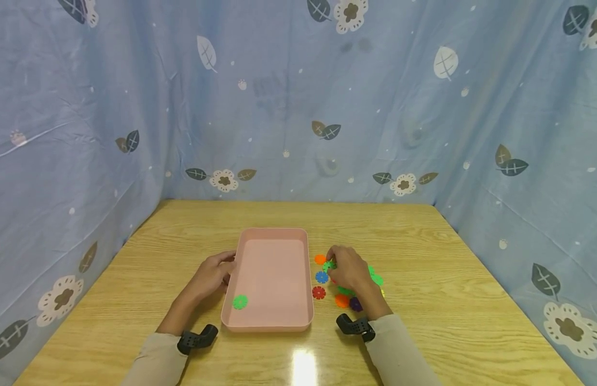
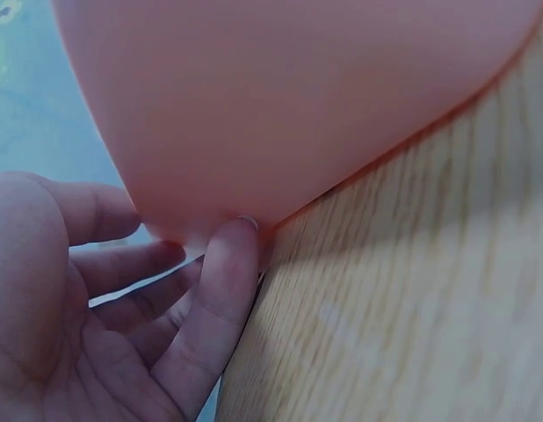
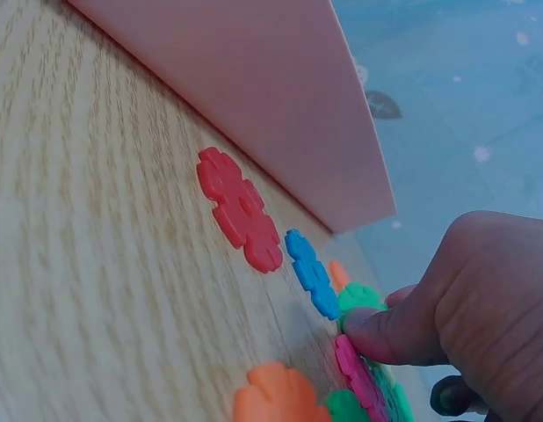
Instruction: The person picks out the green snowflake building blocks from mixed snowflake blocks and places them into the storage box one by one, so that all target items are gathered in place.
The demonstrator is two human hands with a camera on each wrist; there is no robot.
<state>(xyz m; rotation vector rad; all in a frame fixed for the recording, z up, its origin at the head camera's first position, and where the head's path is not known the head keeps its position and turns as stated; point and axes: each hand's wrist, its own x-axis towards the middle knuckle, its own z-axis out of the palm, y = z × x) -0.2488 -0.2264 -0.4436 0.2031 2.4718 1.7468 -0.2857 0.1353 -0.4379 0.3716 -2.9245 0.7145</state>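
Note:
A shallow pink tray [image 1: 267, 328] lies on the table, with one green notched disc [image 1: 240, 302] inside near its front left corner. Along the tray's left wall, my left hand [image 1: 213, 276] holds the side; the left wrist view shows bent fingers [image 2: 228, 272] against the outer wall near the bottom. To the right of the tray, my right hand [image 1: 349, 268] reaches down among colored plastic snowflake discs. Thumb and fingers pinch a green disc [image 3: 359, 297], partly hidden by the thumb. A blue disc [image 1: 321, 277] and a red disc [image 1: 319, 292] lie between hand and tray.
Orange discs [image 1: 342, 301], a purple disc [image 1: 356, 304] and several green ones [image 1: 377, 279] lie under and around the right hand, some hidden. A pink disc [image 3: 359, 378] shows below the thumb. Blue patterned cloth [image 1: 289, 107] hangs behind and beside the wooden table [image 1: 207, 214].

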